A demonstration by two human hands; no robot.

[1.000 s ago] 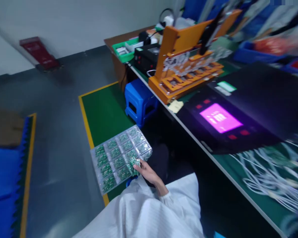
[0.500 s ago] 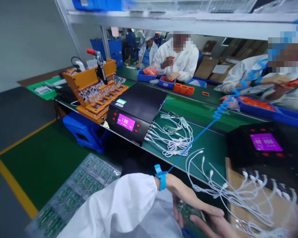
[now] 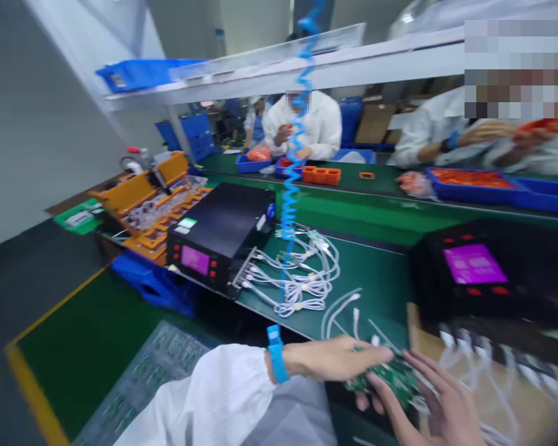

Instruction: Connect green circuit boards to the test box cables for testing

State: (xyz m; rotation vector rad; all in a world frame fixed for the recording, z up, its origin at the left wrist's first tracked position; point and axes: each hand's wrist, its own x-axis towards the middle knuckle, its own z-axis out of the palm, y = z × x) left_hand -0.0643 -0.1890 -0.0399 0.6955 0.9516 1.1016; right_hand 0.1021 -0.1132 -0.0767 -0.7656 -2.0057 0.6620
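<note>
Low in the view, my left hand (image 3: 325, 359), with a blue strap (image 3: 278, 354) round its wrist, is closed on a cluster of green circuit boards (image 3: 400, 376). My right hand (image 3: 446, 409) grips the same boards from the right, its thumb and fingers on either side of them. How many boards there are is hard to tell, since fingers cover part of them and motion blurs them. Loose white cables (image 3: 348, 303) lie on the bench just beyond my hands.
Left of the bundled cables (image 3: 307, 288) stands a black box with a screen (image 3: 223, 217); another black box (image 3: 530, 266) stands right. An orange fixture (image 3: 144, 204) is far left. Bagged boards (image 3: 153, 365) lie low. A blue coiled cord (image 3: 291, 186) hangs ahead. Co-workers sit opposite.
My hands have risen with the circuit boards from below the bench edge to near the loose cables. The camera view has shifted, and the coiled cord now hangs more upright.
</note>
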